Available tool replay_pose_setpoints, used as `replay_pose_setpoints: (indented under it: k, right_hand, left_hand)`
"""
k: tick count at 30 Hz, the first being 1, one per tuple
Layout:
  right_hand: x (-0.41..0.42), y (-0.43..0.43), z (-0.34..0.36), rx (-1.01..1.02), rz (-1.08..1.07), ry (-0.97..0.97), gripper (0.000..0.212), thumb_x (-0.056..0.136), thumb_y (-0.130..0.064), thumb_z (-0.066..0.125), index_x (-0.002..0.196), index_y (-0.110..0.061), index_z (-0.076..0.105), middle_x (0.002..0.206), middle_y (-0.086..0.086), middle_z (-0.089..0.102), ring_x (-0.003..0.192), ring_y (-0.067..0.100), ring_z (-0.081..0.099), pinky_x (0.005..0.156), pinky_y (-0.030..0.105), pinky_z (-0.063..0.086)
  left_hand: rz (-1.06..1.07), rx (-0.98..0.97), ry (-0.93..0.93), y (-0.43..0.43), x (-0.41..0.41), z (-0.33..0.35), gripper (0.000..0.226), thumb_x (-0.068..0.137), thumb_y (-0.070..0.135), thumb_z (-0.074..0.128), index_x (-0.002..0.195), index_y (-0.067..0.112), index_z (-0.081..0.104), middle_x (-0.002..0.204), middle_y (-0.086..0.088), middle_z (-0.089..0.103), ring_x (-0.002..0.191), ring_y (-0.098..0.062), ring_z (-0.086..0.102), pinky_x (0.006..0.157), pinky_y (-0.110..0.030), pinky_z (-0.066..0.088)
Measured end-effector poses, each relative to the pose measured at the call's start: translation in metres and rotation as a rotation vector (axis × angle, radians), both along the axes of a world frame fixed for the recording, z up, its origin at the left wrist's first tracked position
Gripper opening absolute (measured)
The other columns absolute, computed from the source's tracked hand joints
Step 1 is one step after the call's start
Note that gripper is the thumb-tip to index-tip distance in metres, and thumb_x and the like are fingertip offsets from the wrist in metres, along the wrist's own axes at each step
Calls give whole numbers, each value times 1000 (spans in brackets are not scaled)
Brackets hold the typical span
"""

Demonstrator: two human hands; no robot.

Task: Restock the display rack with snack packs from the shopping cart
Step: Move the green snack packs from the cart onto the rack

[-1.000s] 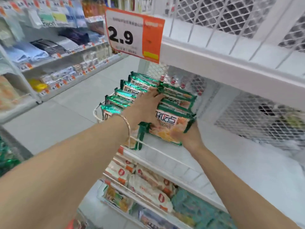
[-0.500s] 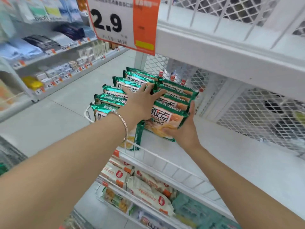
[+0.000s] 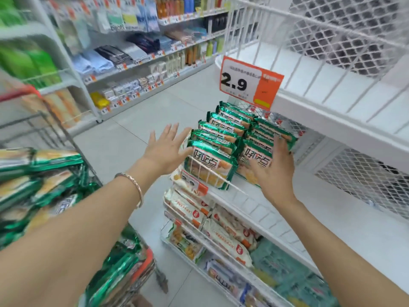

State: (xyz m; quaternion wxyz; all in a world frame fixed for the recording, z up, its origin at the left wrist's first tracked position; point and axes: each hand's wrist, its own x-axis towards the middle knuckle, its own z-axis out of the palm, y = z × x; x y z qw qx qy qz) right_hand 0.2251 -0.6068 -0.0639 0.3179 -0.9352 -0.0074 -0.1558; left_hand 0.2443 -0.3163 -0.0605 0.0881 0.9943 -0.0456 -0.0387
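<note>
Green snack packs (image 3: 212,165) stand in two rows on the white display rack shelf (image 3: 261,209), behind a low wire rail. My left hand (image 3: 164,149) hovers just left of the left row, fingers spread, holding nothing. Beside the right row, my right hand (image 3: 275,171) has its fingers apart, with the fingertips near the front pack (image 3: 257,156). At the left, the shopping cart (image 3: 141,267) holds a blurred pile of more green packs (image 3: 42,187).
An orange and white price sign (image 3: 250,85) reading 2.9 hangs above the packs. Lower rack shelves hold white and orange snack bags (image 3: 223,235). The upper rack shelf (image 3: 332,98) overhangs. Store shelving (image 3: 137,69) lines the aisle across the grey floor.
Both hands have let go of the packs and drawn back from the rows. My view has swung left and down, bringing the cart of packs into sight.
</note>
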Motion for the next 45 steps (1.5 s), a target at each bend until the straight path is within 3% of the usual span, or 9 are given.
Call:
replay_pose_setpoints:
  k: [4,14,24,28,30,32,34,41,45]
  right_hand:
    - [-30,92,6,-300,249,104,74,97,-53,47,158,-22,17,166,8,6,153,24,5,123,47,-4]
    - [-129,302,-76,-372,711,352,60,94,-36,57,147,-13,40,160,14,25,148,29,20,123,45,6]
    - [-173,390,-116,-442,861,595,75,91,-57,57,150,-13,41,144,10,53,135,29,45,112,43,37]
    - [-187,413,-145,-594,907,643,70,96,-51,52,149,-7,37,157,12,35,149,31,21,124,52,6]
    - [-189,413,-153,-467,846,572,54,100,-32,55,145,-5,42,130,12,61,126,27,52,119,46,27]
    - [-189,410,-143,-199,783,649,42,100,-18,55,140,-7,50,104,7,69,83,19,63,81,33,55]
    - [-178,406,-124,50,732,671,35,97,-9,56,133,-11,60,104,2,70,70,14,62,58,18,48]
    - [-113,389,-22,512,848,881,24,89,2,66,101,-18,70,112,0,72,100,17,68,84,31,58]
    - [-107,381,-43,789,668,1053,25,104,-20,45,105,-10,67,120,16,68,105,27,67,96,38,54]
  left_hand:
    - [156,33,135,73,-66,-5,66,102,59,19,159,33,-2,168,-3,-6,154,-21,-4,122,-55,2]
    - [460,-78,263,218,-211,-30,63,103,48,40,156,16,27,163,-7,28,148,-27,28,118,-50,30]
    - [758,-321,121,274,-297,-48,33,100,22,49,132,19,56,129,0,61,68,-16,62,58,-32,49]
    - [811,-457,97,280,-305,-47,32,99,19,51,130,20,59,128,1,61,96,-31,68,85,-46,56]
    - [834,-505,93,284,-307,-45,31,99,17,51,130,20,59,125,1,61,102,-32,66,91,-47,54]
    - [857,-554,68,292,-309,-44,32,99,15,53,130,19,59,123,1,62,110,-27,62,97,-44,51]
    - [871,-617,12,297,-307,-42,30,98,16,56,127,20,60,120,3,62,113,-21,59,97,-39,50]
    - [745,-1101,449,283,-280,-32,114,57,71,83,148,20,37,137,8,53,121,-15,54,113,-45,40]
    - [872,-1299,301,289,-284,-42,142,31,72,90,150,17,34,135,0,58,123,-23,57,115,-50,35]
